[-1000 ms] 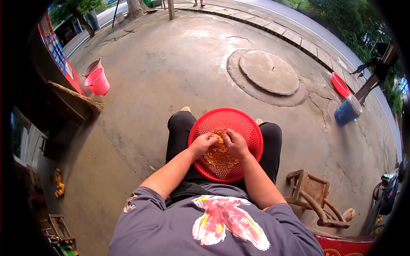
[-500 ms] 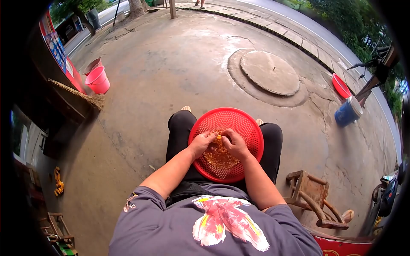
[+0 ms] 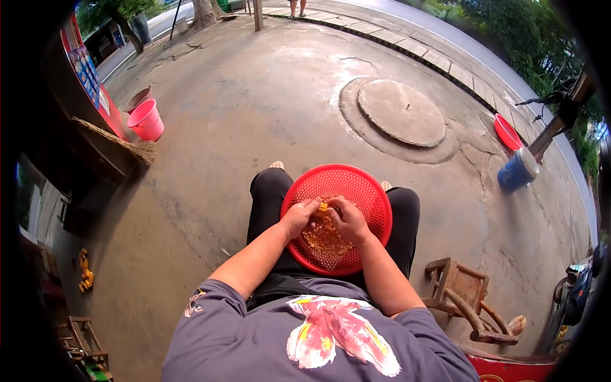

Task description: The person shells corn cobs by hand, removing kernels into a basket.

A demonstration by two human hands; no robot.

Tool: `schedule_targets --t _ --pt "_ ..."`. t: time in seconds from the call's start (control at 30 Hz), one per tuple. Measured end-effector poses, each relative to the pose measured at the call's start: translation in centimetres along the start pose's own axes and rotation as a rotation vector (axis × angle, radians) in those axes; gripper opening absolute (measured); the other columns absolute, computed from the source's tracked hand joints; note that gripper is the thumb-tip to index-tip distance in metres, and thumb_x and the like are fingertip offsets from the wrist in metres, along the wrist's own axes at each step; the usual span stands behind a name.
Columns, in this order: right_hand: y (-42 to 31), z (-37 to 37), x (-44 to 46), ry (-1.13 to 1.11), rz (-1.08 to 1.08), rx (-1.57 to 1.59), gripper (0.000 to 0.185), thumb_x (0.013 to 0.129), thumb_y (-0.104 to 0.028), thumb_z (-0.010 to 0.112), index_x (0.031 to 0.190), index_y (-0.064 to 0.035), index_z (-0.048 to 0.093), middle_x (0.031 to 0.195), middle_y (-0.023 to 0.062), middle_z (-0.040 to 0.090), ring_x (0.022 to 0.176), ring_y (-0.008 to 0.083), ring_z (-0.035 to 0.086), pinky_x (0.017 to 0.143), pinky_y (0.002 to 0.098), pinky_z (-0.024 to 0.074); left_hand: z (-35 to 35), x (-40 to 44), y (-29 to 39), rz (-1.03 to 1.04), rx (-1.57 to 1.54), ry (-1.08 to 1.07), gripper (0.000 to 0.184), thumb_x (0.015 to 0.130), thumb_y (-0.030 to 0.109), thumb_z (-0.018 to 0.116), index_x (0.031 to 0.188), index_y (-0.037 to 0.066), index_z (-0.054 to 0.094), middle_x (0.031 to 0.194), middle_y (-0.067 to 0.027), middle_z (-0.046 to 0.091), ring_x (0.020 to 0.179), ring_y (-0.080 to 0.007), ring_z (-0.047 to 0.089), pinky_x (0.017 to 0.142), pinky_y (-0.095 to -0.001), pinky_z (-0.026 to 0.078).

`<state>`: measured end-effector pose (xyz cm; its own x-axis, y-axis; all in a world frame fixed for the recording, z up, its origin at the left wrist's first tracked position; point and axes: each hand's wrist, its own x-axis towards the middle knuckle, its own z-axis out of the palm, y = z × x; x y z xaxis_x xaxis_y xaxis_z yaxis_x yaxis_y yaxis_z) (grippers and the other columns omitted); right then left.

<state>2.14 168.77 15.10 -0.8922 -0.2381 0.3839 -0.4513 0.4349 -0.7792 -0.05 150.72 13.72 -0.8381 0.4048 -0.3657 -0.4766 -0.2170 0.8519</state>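
Note:
A red perforated plastic basket rests on my lap, with loose corn kernels spread over its bottom. Above them a small yellow corn cob shows between my two hands. My left hand is closed round the cob from the left. On the other side my right hand has its fingers bent against the cob, thumb and fingertips pressed to its kernels. Most of the cob is hidden behind the fingers.
A pink bucket and a straw broom stand at the left. Several corn cobs lie on the floor there. To the right are a wooden chair, a blue bucket and a red basin. A round concrete cover lies ahead.
The view has tilted slightly, so the basket and hands sit a little lower. My fingers have shifted slightly on the cob. The person's legs at the far top show more fully.

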Motion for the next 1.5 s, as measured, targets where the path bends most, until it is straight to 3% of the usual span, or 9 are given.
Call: schedule_targets --t 0.27,0.37,0.47,0.53,0.77,1.07,1.23,1.4,1.5 --pt "0.6 1.0 -0.2 0.092 -0.057 -0.121 0.012 0.087 -0.006 0.055 0.098 -0.0005 0.056 0.086 0.0167 0.059 0.082 0.0309 0.06 0.073 0.0345 0.0484 -0.3 0.4 -0.6 -0.026 0.047 -0.02 0.034 0.093 0.041 0.052 0.103 0.009 0.055 0.078 0.0004 0.057 0.052 -0.0084 0.048 0.045 -0.0219 0.043" --pt "0.6 0.8 -0.1 0.076 0.026 -0.223 0.009 0.089 -0.007 0.053 0.095 -0.0004 0.056 0.083 0.0154 0.06 0.078 0.028 0.061 0.07 0.0329 0.0483 -0.4 0.3 -0.5 -0.021 0.094 -0.046 0.034 0.093 0.041 0.052 0.104 0.01 0.057 0.081 0.0017 0.058 0.057 -0.0067 0.051 0.046 -0.0199 0.041" --pt "0.8 0.7 -0.1 0.055 0.202 0.03 0.011 0.089 -0.009 0.054 0.095 -0.0006 0.057 0.082 0.0133 0.061 0.073 0.0234 0.06 0.068 0.032 0.0482 -0.4 0.3 -0.5 -0.035 0.07 -0.046 0.033 0.094 0.041 0.051 0.105 0.01 0.058 0.084 0.0027 0.06 0.063 -0.0059 0.053 0.047 -0.0184 0.04" --pt "0.3 0.4 0.0 0.002 0.198 0.101 0.017 0.089 -0.015 0.058 0.099 -0.0007 0.058 0.086 0.015 0.063 0.078 0.0249 0.062 0.071 0.0325 0.0488 -0.4 0.1 -0.4 -0.032 0.062 -0.043 0.034 0.094 0.041 0.051 0.104 0.01 0.058 0.083 0.0027 0.06 0.062 -0.0062 0.053 0.047 -0.0185 0.04" --pt "-0.6 0.1 0.1 -0.046 0.142 0.073 0.022 0.086 -0.012 0.062 0.103 0.0002 0.058 0.09 0.0148 0.063 0.084 0.0238 0.062 0.076 0.0319 0.049 -0.6 0.6 -0.8 -0.018 0.049 -0.03 0.034 0.094 0.041 0.051 0.103 0.009 0.057 0.081 0.0014 0.059 0.057 -0.008 0.053 0.045 -0.0192 0.039" --pt "0.4 0.4 0.1 -0.052 0.13 0.062 0.023 0.088 -0.009 0.054 0.108 0.0016 0.056 0.098 0.0169 0.062 0.091 0.0247 0.061 0.082 0.0318 0.0476 -0.7 0.7 -1.0 -0.001 0.05 -0.024 0.033 0.094 0.04 0.051 0.103 0.009 0.057 0.081 0.0004 0.059 0.057 -0.0086 0.054 0.043 -0.0198 0.041" --pt "0.8 0.2 0.3 -0.067 0.241 0.41 0.024 0.087 -0.008 0.056 0.109 0.0019 0.056 0.096 0.0128 0.062 0.09 0.0201 0.06 0.082 0.0302 0.0476 -0.4 0.1 -0.3 -0.016 0.014 -0.033 0.035 0.094 0.042 0.05 0.102 0.008 0.055 0.078 0.0009 0.056 0.052 -0.0076 0.048 0.044 -0.0203 0.041" --pt "-1.4 -0.4 0.4 -0.097 0.15 0.242 0.027 0.085 -0.008 0.062 0.109 0.0009 0.056 0.097 0.0123 0.061 0.089 0.0187 0.06 0.08 0.0287 0.0479 -0.4 0.3 -0.3 0.006 0.015 -0.034 0.037 0.095 0.042 0.047 0.106 0.009 0.058 0.082 0.0001 0.061 0.058 -0.0082 0.055 0.044 -0.0199 0.041" --pt "-1.3 -0.3 0.4 -0.112 0.114 0.139 0.028 0.084 -0.008 0.064 0.11 0.0003 0.056 0.097 0.0121 0.061 0.089 0.0188 0.06 0.08 0.0286 0.0483 -0.2 0.2 -0.2 0.008 0.001 -0.037 0.036 0.094 0.042 0.049 0.102 0.008 0.056 0.079 0.0004 0.058 0.053 -0.0079 0.049 0.044 -0.0202 0.041"
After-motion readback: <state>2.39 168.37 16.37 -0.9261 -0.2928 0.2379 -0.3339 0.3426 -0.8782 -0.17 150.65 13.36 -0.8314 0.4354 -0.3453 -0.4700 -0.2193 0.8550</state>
